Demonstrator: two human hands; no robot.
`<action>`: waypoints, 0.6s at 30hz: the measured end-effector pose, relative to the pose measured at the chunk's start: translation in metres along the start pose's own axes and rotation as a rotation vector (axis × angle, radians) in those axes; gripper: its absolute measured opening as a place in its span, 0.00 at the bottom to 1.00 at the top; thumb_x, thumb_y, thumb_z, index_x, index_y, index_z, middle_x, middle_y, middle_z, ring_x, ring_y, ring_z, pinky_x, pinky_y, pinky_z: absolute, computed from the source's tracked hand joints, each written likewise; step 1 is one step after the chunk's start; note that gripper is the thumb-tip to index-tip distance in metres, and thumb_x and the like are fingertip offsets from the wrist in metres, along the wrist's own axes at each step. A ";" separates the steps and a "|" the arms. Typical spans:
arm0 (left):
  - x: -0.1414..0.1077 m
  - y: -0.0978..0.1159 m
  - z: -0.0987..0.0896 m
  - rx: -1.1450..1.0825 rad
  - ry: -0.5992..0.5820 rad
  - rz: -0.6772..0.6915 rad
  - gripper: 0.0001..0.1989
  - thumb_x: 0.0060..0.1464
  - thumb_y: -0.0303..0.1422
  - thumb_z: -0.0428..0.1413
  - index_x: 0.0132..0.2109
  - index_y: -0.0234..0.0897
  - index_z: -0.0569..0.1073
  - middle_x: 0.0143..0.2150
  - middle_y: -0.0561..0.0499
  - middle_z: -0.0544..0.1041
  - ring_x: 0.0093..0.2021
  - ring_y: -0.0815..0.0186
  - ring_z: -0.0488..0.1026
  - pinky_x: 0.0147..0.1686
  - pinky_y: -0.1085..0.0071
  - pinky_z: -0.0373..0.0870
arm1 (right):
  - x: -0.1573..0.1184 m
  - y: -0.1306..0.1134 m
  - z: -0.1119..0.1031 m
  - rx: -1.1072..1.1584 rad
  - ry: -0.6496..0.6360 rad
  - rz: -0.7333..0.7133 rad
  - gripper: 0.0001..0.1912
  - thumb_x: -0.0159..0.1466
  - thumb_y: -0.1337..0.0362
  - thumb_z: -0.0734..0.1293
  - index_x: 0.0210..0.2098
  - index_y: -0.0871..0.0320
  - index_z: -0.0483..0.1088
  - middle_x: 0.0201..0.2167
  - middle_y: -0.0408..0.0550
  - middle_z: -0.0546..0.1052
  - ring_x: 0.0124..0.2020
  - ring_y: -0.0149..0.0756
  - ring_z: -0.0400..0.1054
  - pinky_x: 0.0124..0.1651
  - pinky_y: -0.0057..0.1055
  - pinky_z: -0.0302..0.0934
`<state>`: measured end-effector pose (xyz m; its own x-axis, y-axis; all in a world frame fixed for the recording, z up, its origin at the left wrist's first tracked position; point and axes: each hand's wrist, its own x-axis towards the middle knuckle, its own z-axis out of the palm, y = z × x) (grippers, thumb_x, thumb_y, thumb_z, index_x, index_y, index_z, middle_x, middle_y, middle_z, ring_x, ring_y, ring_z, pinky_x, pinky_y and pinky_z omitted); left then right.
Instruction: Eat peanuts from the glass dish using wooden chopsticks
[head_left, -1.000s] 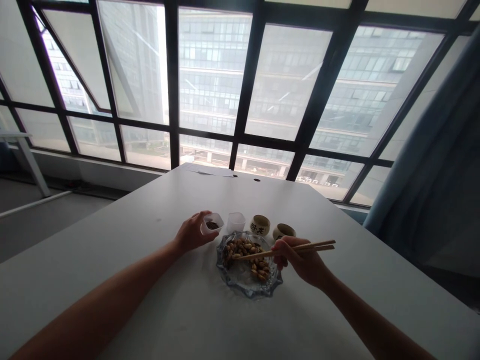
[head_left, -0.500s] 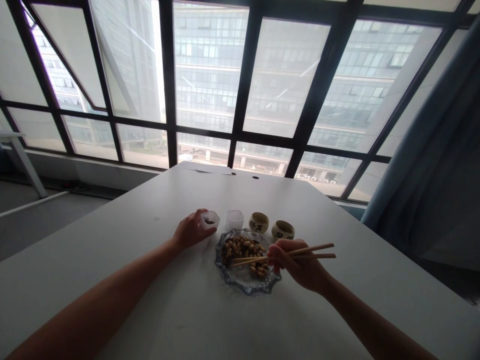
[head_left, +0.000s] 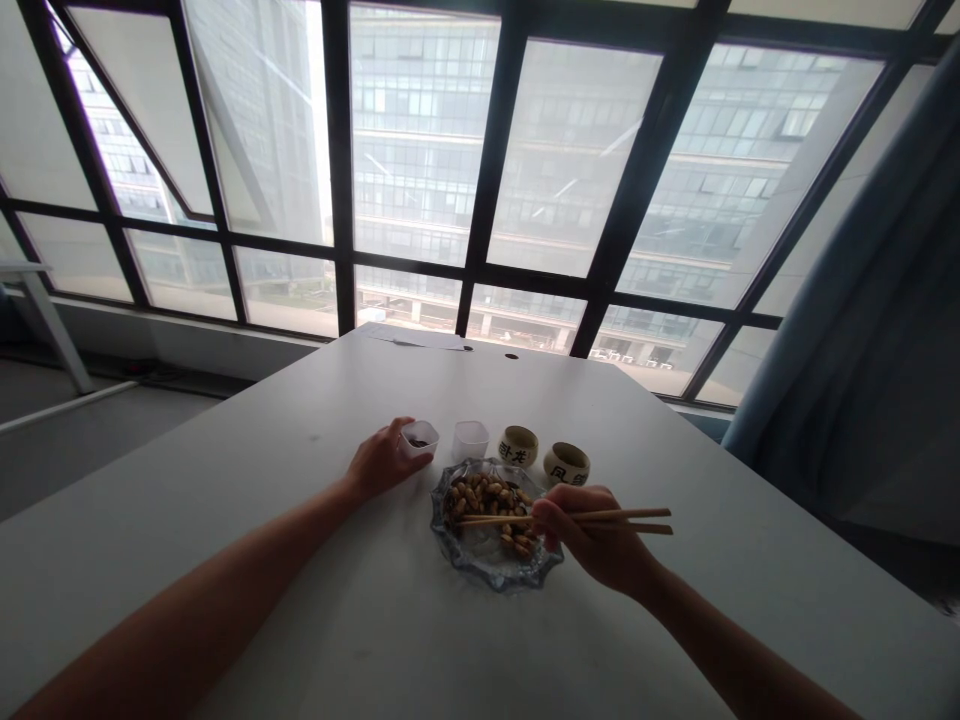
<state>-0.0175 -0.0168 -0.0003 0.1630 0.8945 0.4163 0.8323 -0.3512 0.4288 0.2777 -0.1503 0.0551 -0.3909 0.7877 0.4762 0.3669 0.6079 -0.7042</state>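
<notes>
My left hand [head_left: 384, 461] is closed round a small translucent plastic cup [head_left: 420, 452] with a few dark bits in the bottom. In my right hand [head_left: 589, 530] is a pair of wooden chopsticks [head_left: 626, 514], their thin ends reaching left into a scalloped glass bowl [head_left: 495, 577]. Brown nuts that look like peanuts [head_left: 487, 492] fill the back and right side of the bowl, with darker pieces among them. The chopstick tips rest low among these at the left; whether they pinch anything is too small to make out.
A second translucent cup [head_left: 470, 440] stands behind the bowl. To its right are two round ceramic cups, one [head_left: 517, 446] and another [head_left: 566, 462], with dark characters. Papers [head_left: 416, 338] lie at the far end of the white table [head_left: 360, 620]. A curtain [head_left: 847, 260] hangs at right.
The chopsticks have tilted: their back ends moved lower, and the tips have come closer together in the bowl. My left hand and its cup have stayed in place.
</notes>
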 end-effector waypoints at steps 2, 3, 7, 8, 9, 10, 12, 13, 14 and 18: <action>0.000 -0.001 0.000 0.006 -0.008 -0.008 0.33 0.51 0.49 0.59 0.60 0.39 0.65 0.45 0.44 0.80 0.46 0.53 0.78 0.44 0.64 0.72 | 0.000 0.000 0.001 -0.028 -0.003 -0.026 0.18 0.69 0.57 0.65 0.25 0.59 0.74 0.16 0.45 0.75 0.16 0.29 0.68 0.19 0.24 0.60; 0.001 -0.001 0.000 0.007 -0.012 -0.010 0.34 0.51 0.50 0.59 0.60 0.39 0.65 0.44 0.44 0.80 0.46 0.53 0.79 0.44 0.64 0.72 | 0.000 0.000 0.002 -0.042 -0.006 -0.042 0.18 0.69 0.57 0.65 0.25 0.59 0.74 0.16 0.45 0.75 0.16 0.29 0.67 0.19 0.24 0.60; 0.001 -0.004 0.001 -0.005 -0.020 -0.004 0.34 0.52 0.50 0.58 0.61 0.38 0.64 0.41 0.45 0.80 0.45 0.52 0.78 0.43 0.62 0.72 | 0.001 -0.003 0.003 -0.076 -0.049 -0.072 0.17 0.68 0.58 0.66 0.25 0.58 0.74 0.17 0.44 0.75 0.16 0.29 0.65 0.20 0.25 0.58; 0.001 -0.004 0.001 -0.009 -0.019 -0.002 0.34 0.52 0.50 0.58 0.61 0.39 0.64 0.40 0.45 0.80 0.45 0.52 0.78 0.43 0.62 0.72 | 0.001 -0.004 0.003 -0.081 -0.064 -0.074 0.16 0.68 0.59 0.66 0.26 0.58 0.75 0.18 0.45 0.76 0.16 0.29 0.66 0.20 0.25 0.58; 0.001 -0.004 0.001 -0.013 -0.018 0.000 0.33 0.52 0.50 0.58 0.61 0.39 0.64 0.40 0.46 0.80 0.45 0.52 0.78 0.43 0.62 0.72 | 0.000 -0.005 0.003 -0.085 -0.078 -0.076 0.15 0.68 0.59 0.66 0.26 0.58 0.76 0.18 0.46 0.76 0.16 0.29 0.66 0.21 0.25 0.58; 0.001 -0.004 0.001 -0.016 -0.016 0.001 0.33 0.52 0.49 0.59 0.60 0.40 0.64 0.40 0.46 0.80 0.45 0.52 0.78 0.43 0.62 0.72 | 0.000 -0.006 0.003 -0.090 -0.091 -0.076 0.15 0.67 0.59 0.67 0.27 0.59 0.76 0.19 0.46 0.77 0.17 0.29 0.67 0.21 0.25 0.58; 0.001 -0.004 0.001 -0.019 -0.011 0.004 0.33 0.52 0.49 0.59 0.60 0.40 0.65 0.40 0.46 0.80 0.45 0.52 0.78 0.43 0.62 0.72 | 0.000 -0.008 0.003 -0.099 -0.110 -0.077 0.14 0.67 0.60 0.67 0.28 0.59 0.77 0.20 0.47 0.77 0.17 0.30 0.68 0.21 0.25 0.58; 0.001 -0.004 0.001 -0.018 -0.009 0.005 0.33 0.52 0.49 0.59 0.60 0.39 0.65 0.40 0.45 0.80 0.45 0.52 0.78 0.43 0.62 0.72 | 0.000 -0.009 0.003 -0.104 -0.115 -0.079 0.14 0.67 0.60 0.67 0.28 0.59 0.77 0.20 0.47 0.77 0.18 0.30 0.68 0.21 0.25 0.58; 0.001 -0.003 0.001 -0.018 -0.008 0.006 0.33 0.52 0.49 0.59 0.60 0.39 0.65 0.41 0.45 0.80 0.46 0.52 0.78 0.43 0.62 0.72 | -0.001 -0.010 0.004 -0.112 -0.120 -0.083 0.14 0.68 0.60 0.67 0.28 0.59 0.77 0.20 0.47 0.77 0.18 0.30 0.68 0.22 0.25 0.58; 0.001 -0.003 0.002 -0.006 -0.014 0.005 0.33 0.52 0.49 0.59 0.60 0.38 0.64 0.43 0.44 0.80 0.46 0.52 0.78 0.44 0.62 0.72 | -0.001 -0.013 0.006 -0.150 -0.124 -0.118 0.16 0.69 0.60 0.65 0.28 0.60 0.76 0.19 0.47 0.76 0.18 0.29 0.67 0.21 0.25 0.57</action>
<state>-0.0191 -0.0142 -0.0026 0.1749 0.8965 0.4072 0.8282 -0.3576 0.4315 0.2683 -0.1598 0.0604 -0.5358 0.6976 0.4756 0.4302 0.7103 -0.5572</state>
